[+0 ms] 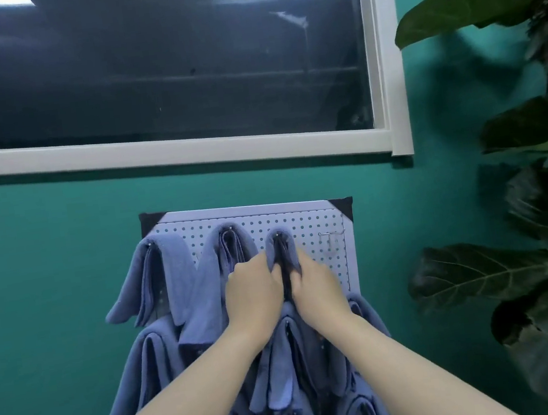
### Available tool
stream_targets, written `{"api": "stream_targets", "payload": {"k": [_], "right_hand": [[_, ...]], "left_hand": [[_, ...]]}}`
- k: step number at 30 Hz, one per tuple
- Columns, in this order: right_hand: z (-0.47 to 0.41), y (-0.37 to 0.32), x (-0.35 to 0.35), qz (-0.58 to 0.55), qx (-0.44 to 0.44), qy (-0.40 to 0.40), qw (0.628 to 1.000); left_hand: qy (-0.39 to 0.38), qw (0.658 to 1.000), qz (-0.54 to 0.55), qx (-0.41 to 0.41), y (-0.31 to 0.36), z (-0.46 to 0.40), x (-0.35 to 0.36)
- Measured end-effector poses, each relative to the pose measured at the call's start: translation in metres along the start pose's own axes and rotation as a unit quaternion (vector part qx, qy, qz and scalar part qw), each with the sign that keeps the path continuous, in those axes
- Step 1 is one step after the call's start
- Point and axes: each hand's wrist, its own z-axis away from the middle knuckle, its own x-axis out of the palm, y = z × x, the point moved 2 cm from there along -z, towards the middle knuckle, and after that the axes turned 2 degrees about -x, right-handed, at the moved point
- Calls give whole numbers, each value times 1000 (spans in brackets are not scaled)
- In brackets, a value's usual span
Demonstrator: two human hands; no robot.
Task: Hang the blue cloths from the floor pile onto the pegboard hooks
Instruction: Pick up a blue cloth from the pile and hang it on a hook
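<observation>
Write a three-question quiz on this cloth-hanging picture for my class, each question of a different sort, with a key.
1. True or false: the top row of the pegboard has one bare hook.
2. Which cloth in the top row do both hands grip? A) first from the left B) second C) third
3. Fill in: to the right of the pegboard stands a leafy ____.

Key:
1. True; the bare hook is at the right end.
2. C; the left hand and the right hand grip the third cloth just under its hook.
3. plant
</observation>
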Motion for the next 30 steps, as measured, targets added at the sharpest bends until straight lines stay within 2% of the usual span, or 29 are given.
{"api": "stream_targets", "payload": {"k": [4, 8, 13, 16, 21, 24, 26, 28, 30], "right_hand": [[14, 4, 13, -16, 27, -8, 999], [20, 1, 8, 16, 21, -79, 997], [34, 0, -5, 112, 24, -151, 982], [45, -5, -6, 101, 36, -153, 982], [108, -12, -11, -6, 77, -95, 992], [168, -5, -2, -61, 86, -94, 990], [214, 18, 11, -82, 122, -87, 985], [267, 48, 28, -115, 190, -37, 974], [331, 80, 54, -115, 262, -21, 958]], "left_hand": [[-24, 1000, 19, 2, -6, 24, 8], [-63, 997, 49, 10, -13, 33, 4], [-166, 982, -76, 42, -10, 46, -6], [-232, 969, -64, 63, -12, 49, -20], [-297, 951, -42, 70, -42, 106, -35], [-318, 947, -5, 37, -77, 182, -45], [-334, 942, 13, -40, -123, 256, -38], [-380, 917, -13, -121, -171, 339, -31], [-446, 873, -47, -192, -212, 425, -28]]}}
